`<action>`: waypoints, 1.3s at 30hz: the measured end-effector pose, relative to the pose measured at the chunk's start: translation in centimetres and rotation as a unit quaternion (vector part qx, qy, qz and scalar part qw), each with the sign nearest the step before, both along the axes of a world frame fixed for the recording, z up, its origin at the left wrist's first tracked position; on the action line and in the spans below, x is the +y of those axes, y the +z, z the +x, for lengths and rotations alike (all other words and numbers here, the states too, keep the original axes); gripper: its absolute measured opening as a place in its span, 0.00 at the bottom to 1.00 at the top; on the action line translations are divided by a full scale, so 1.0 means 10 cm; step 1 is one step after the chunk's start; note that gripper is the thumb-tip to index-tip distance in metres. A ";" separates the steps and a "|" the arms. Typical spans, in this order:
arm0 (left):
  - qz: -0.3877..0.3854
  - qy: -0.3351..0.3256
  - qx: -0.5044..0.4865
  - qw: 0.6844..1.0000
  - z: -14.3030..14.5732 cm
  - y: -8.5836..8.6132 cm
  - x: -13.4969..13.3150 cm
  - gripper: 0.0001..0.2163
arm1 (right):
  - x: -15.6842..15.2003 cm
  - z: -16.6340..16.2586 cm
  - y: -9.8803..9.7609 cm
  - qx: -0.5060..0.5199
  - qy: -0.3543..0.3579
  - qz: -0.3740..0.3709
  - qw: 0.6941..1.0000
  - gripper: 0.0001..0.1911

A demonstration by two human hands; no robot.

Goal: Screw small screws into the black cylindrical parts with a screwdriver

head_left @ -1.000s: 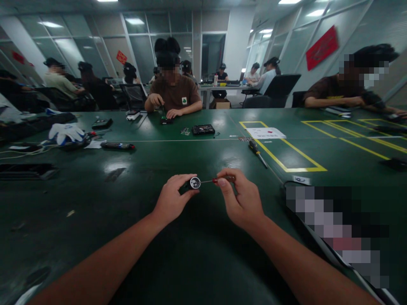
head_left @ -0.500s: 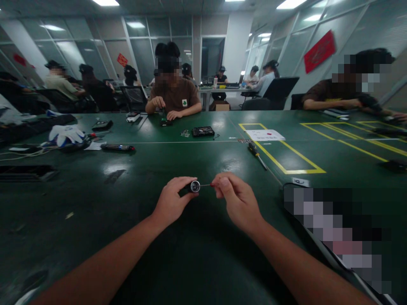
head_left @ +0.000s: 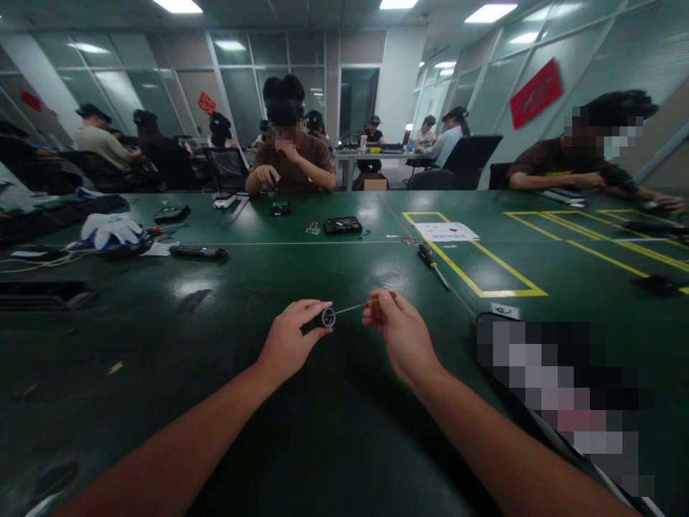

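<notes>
My left hand (head_left: 291,337) is closed around a small black cylindrical part (head_left: 326,317) with a silver round face, held just above the green table (head_left: 323,445). My right hand (head_left: 401,332) pinches the red-tipped handle of a thin metal tool (head_left: 351,309), whose shaft runs leftward to the face of the cylinder. Both hands sit close together at the middle of the table in front of me.
A yellow-handled screwdriver (head_left: 432,262) lies beside a yellow taped rectangle (head_left: 474,262) with a white sheet (head_left: 446,231). White gloves (head_left: 110,228), a dark pen-like tool (head_left: 198,251) and cables lie at left. A black device (head_left: 343,225) lies ahead. People work across the table.
My right hand has lifted slightly and tilted the thin tool upward at its handle end. The person opposite has raised one hand to the face.
</notes>
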State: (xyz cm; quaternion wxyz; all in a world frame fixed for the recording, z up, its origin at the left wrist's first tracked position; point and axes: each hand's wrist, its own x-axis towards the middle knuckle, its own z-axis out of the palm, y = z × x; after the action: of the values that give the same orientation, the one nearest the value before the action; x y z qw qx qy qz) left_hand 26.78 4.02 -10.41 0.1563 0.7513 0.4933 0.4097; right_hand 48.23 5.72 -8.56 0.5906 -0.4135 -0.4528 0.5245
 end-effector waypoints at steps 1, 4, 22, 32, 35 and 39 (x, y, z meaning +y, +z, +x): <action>0.001 0.001 -0.002 1.000 0.00 0.00 0.01 0.18 | 0.03 0.01 -0.02 0.026 0.030 -0.039 0.998 0.16; 0.001 0.005 -0.009 1.000 0.01 0.02 0.01 0.18 | 0.08 0.04 -0.04 0.061 0.041 -0.072 0.995 0.17; -0.005 0.010 -0.018 1.000 0.00 0.00 0.01 0.19 | -0.13 -0.01 0.09 -0.179 0.003 0.152 0.972 0.10; -0.031 0.009 0.009 0.999 0.00 0.02 0.01 0.18 | -0.12 -0.01 0.11 -0.140 -0.009 0.126 0.982 0.11; -0.029 0.008 0.011 0.999 -0.01 0.01 0.01 0.19 | -0.07 -0.02 0.05 -0.100 -0.022 0.107 0.989 0.13; -0.020 -0.003 0.014 1.000 -0.02 -0.02 0.03 0.20 | 0.00 -0.04 -0.03 -0.044 -0.026 0.049 0.997 0.14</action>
State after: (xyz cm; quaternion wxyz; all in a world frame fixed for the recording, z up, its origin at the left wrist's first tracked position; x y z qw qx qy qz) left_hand 26.59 4.36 -10.59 0.1656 0.7553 0.5014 0.3882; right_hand 47.82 5.71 -8.90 0.6032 -0.4181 -0.4930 0.4673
